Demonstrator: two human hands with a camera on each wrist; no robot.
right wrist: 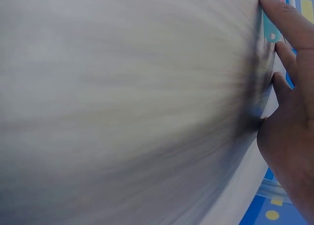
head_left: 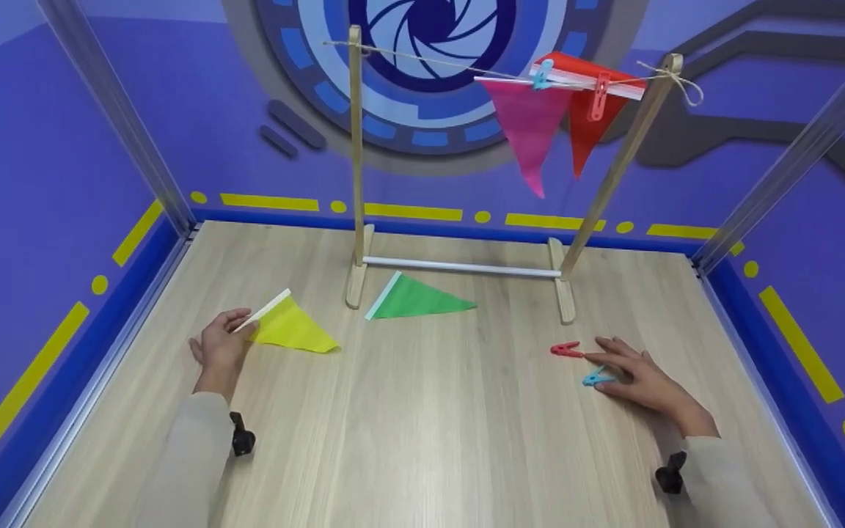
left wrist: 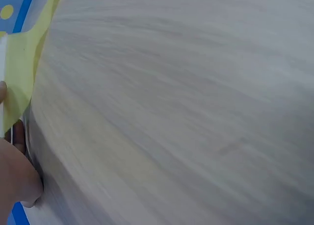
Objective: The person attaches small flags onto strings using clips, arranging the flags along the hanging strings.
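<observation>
Thumb and fingers of my left hand pinch the white-edged end of a yellow pennant flag, whose tip points right. In the left wrist view the yellow flag shows at the left edge beside the thumb. My right hand reaches low over the table with fingers spread. Its thumb is right at a blue clothespin, and its index fingertip is close to a red clothespin. The blue clothespin is partly covered by a digit in the right wrist view.
A green pennant lies before a wooden stand with a white crossbar. From its string hang a pink pennant and a red pennant, with blue and red clothespins at their top edges. Walls enclose the table's back and sides.
</observation>
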